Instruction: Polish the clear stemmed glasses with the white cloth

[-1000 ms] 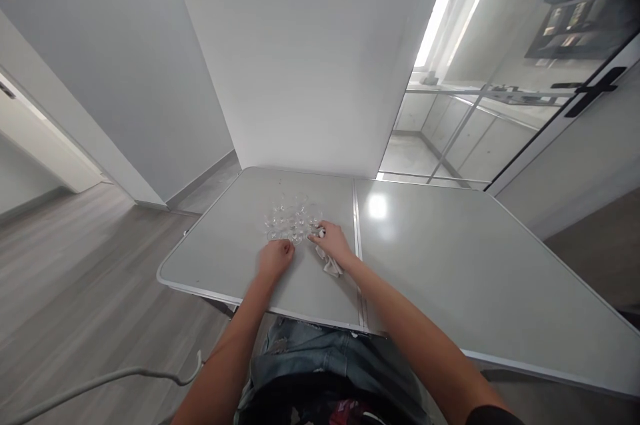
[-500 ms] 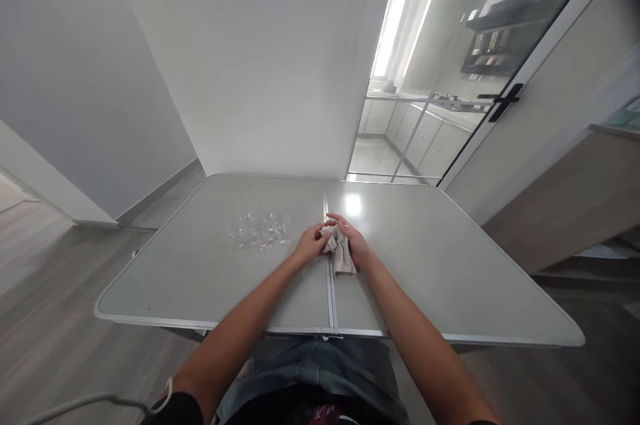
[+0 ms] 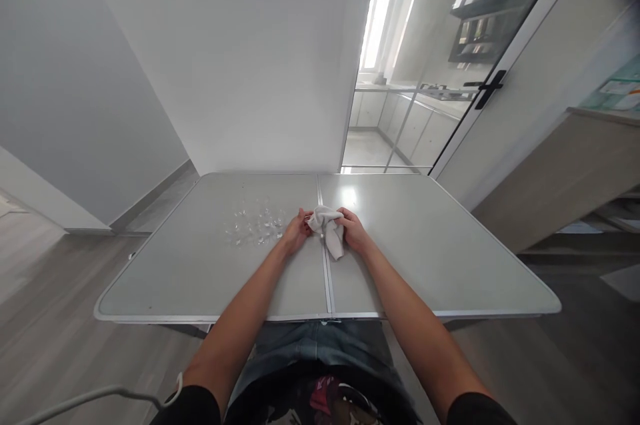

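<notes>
A crumpled whitish cloth is held above the table's centre seam, a loose end hanging toward me. My right hand pinches its right side between thumb and fingers. My left hand is closed at the cloth's left edge; whether a small clear piece is also within those fingers cannot be made out. Left of my left hand, several small clear transparent pieces stand close together on the table, their exact kind hard to see.
The pale grey folding table has a metal rim and a seam down its middle. A white wall rises behind it. At the back right is a glass door with a black handle. A pale cable runs by my left arm.
My hands have moved apart, and the cloth is spread wider between them. The view has shifted slightly. The clear pieces stay in their place on the table.
</notes>
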### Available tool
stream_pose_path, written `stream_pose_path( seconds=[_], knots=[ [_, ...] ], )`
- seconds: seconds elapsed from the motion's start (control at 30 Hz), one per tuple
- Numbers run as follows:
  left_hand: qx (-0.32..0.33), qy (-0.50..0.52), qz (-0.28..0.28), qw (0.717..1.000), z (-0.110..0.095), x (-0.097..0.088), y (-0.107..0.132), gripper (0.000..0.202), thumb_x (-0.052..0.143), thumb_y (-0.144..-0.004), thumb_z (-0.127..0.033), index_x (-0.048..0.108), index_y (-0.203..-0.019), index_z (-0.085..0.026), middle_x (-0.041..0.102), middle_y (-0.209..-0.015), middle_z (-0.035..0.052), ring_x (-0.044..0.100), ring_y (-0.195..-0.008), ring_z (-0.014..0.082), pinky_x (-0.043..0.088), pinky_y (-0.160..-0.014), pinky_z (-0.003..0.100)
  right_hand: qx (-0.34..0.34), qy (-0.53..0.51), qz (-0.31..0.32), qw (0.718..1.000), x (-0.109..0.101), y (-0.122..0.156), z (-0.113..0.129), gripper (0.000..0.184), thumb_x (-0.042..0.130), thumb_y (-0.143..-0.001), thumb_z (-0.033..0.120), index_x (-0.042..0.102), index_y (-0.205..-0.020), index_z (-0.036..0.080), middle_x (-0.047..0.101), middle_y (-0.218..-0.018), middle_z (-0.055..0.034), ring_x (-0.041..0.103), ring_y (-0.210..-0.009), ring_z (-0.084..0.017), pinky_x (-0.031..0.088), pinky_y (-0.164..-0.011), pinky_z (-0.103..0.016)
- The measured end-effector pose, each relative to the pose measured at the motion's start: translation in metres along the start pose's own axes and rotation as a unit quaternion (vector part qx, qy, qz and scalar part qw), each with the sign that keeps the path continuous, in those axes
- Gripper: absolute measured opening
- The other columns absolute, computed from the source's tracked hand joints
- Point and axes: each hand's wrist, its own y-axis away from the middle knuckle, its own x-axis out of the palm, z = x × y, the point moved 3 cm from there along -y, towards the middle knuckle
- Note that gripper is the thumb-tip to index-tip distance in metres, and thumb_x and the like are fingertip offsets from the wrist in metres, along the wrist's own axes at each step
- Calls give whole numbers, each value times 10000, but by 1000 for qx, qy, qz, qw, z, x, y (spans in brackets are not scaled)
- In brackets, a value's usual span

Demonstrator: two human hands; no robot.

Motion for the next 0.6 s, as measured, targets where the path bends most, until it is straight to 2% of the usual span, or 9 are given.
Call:
stream_pose_path(
  seconds=[0.07,0.17,0.23,0.33,0.4,0.43,0.6],
  knots=[
    [3,-22,23,999,1,2,2,720,684,-720,-771,628,-1068,-144,677,-953,94,634,-867,199,490,-794,303,13,-27,-5,1000,3,0,1,296,665,-664,373,418,-751,236,487,-662,62,483,-632,-124,423,-624,-241],
    [23,-83,-1,996,3,4,7,691,838,-650,-626,644,-1094,-134,687,-950,77,624,-842,190,473,-770,285,16,-44,-17,999,6,2,6,307,653,-677,384,390,-748,242,467,-648,70,452,-590,-113,411,-588,-232],
    [24,-121,-28,992,4,7,11,616,785,-714,-636,662,-1030,-122,679,-886,66,600,-784,175,451,-711,268,16,-35,-21,999,9,5,8,287,640,-718,459,470,-811,248,524,-687,57,476,-603,-120,406,-572,-229],
    [33,-172,-29,984,5,15,15,618,610,-818,-726,664,-885,-114,643,-770,54,550,-713,162,415,-642,259,24,22,39,999,15,9,6,426,688,-722,571,603,-975,239,641,-827,14,569,-718,-153,458,-636,-249],
    [52,-189,-13,981,5,22,16,650,534,-849,-753,664,-856,-116,637,-758,50,545,-717,164,421,-649,264,22,50,75,996,16,10,4,483,770,-688,552,647,-1008,212,666,-857,-4,592,-756,-167,477,-675,-259],
    [60,-195,-6,979,5,24,15,657,503,-864,-756,661,-844,-118,634,-755,47,546,-721,165,427,-660,268,22,45,74,996,15,9,3,485,793,-682,534,654,-1008,203,670,-851,-8,597,-754,-169,481,-679,-262],
    [66,-187,-58,979,4,23,16,609,550,-844,-736,663,-859,-138,638,-746,33,577,-733,173,450,-659,267,2,-31,-58,998,-2,2,3,522,765,-730,547,620,-1111,221,704,-1004,-44,639,-855,-196,523,-745,-287]
  ],
)
